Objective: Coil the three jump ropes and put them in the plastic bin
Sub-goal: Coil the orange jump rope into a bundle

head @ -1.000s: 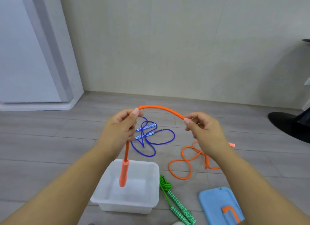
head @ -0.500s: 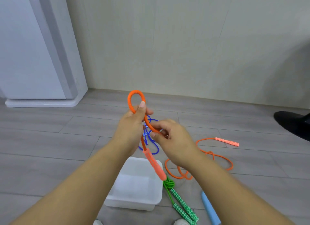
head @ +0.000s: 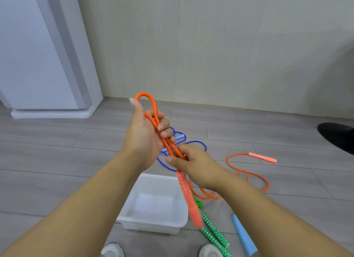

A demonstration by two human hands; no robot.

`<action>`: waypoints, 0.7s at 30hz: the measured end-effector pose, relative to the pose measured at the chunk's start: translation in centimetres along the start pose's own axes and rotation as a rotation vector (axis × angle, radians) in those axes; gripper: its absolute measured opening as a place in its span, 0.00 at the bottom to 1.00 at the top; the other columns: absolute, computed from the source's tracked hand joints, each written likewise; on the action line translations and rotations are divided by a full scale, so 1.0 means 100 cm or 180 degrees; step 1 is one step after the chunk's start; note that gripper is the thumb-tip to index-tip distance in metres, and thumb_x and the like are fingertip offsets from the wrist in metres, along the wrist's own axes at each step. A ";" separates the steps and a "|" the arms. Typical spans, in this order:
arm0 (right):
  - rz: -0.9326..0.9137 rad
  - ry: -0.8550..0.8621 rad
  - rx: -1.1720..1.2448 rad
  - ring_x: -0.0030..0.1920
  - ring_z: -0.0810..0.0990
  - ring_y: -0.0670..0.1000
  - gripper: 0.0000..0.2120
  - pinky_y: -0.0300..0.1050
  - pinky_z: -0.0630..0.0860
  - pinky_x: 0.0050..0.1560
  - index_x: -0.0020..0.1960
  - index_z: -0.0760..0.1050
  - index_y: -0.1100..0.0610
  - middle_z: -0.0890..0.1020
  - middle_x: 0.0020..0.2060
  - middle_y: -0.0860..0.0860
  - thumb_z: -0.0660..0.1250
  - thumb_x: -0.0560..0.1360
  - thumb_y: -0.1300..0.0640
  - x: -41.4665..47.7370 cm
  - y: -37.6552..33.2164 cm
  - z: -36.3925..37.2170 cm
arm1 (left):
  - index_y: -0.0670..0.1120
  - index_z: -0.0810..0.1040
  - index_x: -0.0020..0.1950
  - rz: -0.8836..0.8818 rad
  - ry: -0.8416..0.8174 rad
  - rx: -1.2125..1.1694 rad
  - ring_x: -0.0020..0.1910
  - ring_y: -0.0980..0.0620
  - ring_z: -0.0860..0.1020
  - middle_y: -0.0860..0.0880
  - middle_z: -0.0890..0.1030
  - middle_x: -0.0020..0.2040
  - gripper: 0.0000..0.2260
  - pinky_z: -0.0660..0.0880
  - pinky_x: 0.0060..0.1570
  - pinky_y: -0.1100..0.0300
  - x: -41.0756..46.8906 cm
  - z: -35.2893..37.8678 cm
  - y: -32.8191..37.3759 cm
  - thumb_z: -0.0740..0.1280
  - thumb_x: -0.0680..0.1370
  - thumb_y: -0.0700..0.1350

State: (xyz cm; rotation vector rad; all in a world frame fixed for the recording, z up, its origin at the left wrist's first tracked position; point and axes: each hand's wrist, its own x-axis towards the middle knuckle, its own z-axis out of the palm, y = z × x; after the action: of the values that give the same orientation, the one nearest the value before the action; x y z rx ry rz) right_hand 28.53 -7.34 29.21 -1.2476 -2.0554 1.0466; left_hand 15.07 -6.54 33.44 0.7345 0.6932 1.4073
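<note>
L hand [head: 142,140] grips doubled orange rope [head: 153,105] loop; R hand [head: 193,166] pinches same rope at L hand's 5 o'clock. Plastic bin [head: 153,228] at 6 o'clock.

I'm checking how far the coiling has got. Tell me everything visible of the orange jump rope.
The orange woven-looking jump rope has patterned orange-pink handles. A loop runs through the left hand, arching above it; the right hand pinches the strands below. One handle hangs, blurred, near the white plastic bin; the other lies on the grey floor, slack cord trailing.
</note>
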 end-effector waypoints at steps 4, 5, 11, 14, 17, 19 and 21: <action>0.0012 -0.0372 -0.0238 0.31 0.71 0.40 0.11 0.38 0.68 0.38 0.39 0.72 0.53 0.75 0.30 0.43 0.60 0.78 0.50 -0.010 0.002 -0.004 | 0.45 0.69 0.38 0.0039 0.0068 -0.0136 0.22 0.54 0.60 0.51 0.61 0.25 0.28 0.63 0.25 0.65 0.001 -0.008 0.009 0.45 0.77 0.67; 0.0006 -0.0387 -0.0226 0.32 0.71 0.41 0.11 0.38 0.68 0.39 0.39 0.71 0.53 0.76 0.30 0.43 0.60 0.78 0.50 -0.012 0.003 -0.005 | 0.46 0.69 0.37 0.0035 0.0084 -0.0125 0.21 0.54 0.59 0.51 0.61 0.25 0.27 0.62 0.25 0.66 0.002 -0.008 0.008 0.46 0.77 0.67; 0.0082 -0.0429 -0.0362 0.32 0.70 0.43 0.11 0.41 0.70 0.39 0.44 0.74 0.58 0.74 0.33 0.47 0.62 0.77 0.51 -0.017 0.009 -0.009 | 0.47 0.67 0.36 0.0081 0.0162 0.0153 0.20 0.56 0.57 0.53 0.60 0.23 0.25 0.57 0.22 0.66 0.002 -0.004 0.000 0.47 0.78 0.66; 0.0186 -0.0352 -0.0436 0.32 0.74 0.41 0.08 0.34 0.71 0.37 0.48 0.76 0.55 0.74 0.33 0.44 0.61 0.78 0.51 -0.018 0.010 -0.016 | 0.47 0.66 0.36 0.0163 0.0211 0.0229 0.20 0.56 0.56 0.53 0.59 0.22 0.25 0.56 0.22 0.66 0.002 -0.003 0.001 0.47 0.78 0.65; 0.0271 -0.0186 -0.0528 0.33 0.76 0.42 0.08 0.28 0.68 0.32 0.46 0.75 0.53 0.76 0.34 0.44 0.62 0.77 0.49 -0.019 0.012 -0.023 | 0.47 0.67 0.36 0.0342 0.0270 0.0352 0.20 0.56 0.55 0.52 0.58 0.22 0.24 0.56 0.23 0.66 0.001 -0.005 0.005 0.48 0.79 0.63; 0.0354 -0.0077 -0.0535 0.33 0.76 0.44 0.11 0.33 0.71 0.35 0.44 0.75 0.55 0.79 0.35 0.45 0.62 0.77 0.48 -0.020 0.016 -0.028 | 0.47 0.67 0.35 0.0409 0.0311 0.0407 0.20 0.56 0.55 0.52 0.58 0.22 0.23 0.55 0.23 0.65 0.001 -0.007 0.009 0.48 0.80 0.62; 0.0463 0.0010 -0.0642 0.33 0.75 0.46 0.14 0.38 0.72 0.36 0.41 0.75 0.56 0.79 0.33 0.47 0.62 0.76 0.46 -0.023 0.020 -0.035 | 0.47 0.67 0.35 0.0449 0.0432 0.0411 0.21 0.56 0.55 0.52 0.58 0.22 0.23 0.55 0.23 0.65 0.000 -0.012 0.014 0.49 0.80 0.62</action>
State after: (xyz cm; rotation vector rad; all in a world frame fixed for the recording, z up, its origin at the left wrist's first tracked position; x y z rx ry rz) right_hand 33.13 -7.66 29.51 -1.5179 -2.1364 0.9162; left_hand 13.25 -6.47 33.84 0.8068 0.8581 1.5625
